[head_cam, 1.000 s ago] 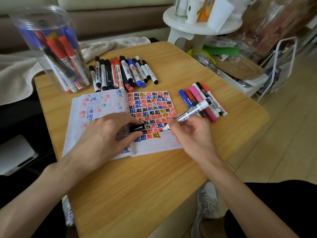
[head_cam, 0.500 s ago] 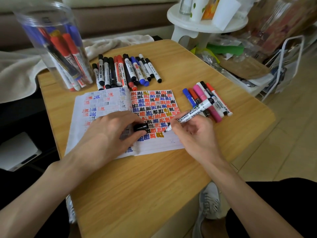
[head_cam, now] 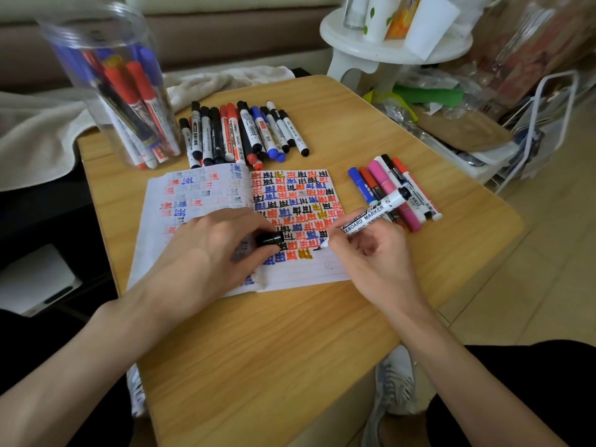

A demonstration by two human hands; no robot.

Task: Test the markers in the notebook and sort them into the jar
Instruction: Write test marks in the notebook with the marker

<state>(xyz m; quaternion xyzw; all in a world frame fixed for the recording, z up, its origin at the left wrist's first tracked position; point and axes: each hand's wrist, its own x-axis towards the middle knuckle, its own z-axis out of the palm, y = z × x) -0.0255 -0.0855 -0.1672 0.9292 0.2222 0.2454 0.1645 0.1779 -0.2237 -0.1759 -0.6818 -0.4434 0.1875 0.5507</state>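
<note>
Marker [head_cam: 371, 217], white-barrelled, is pinched in the right hand [head_cam: 377, 256] in the head view, its tip on the notebook [head_cam: 200, 201] at the end of the lowest row of marks. The left hand [head_cam: 206, 253] rests on the page, pinching the black cap [head_cam: 270, 238].

The writing hand could smear fresh ink. Its knuckles, close to the loose markers [head_cam: 396, 191], might roll them off the edge.

The wooden surface [head_cam: 274, 350] also carries a part-filled clear jar [head_cam: 106, 85] at far left and a marker row [head_cam: 245, 133]. Around it are a cloth [head_cam: 38, 124], a white stool [head_cam: 396, 46] and pale floor [head_cam: 548, 253].
</note>
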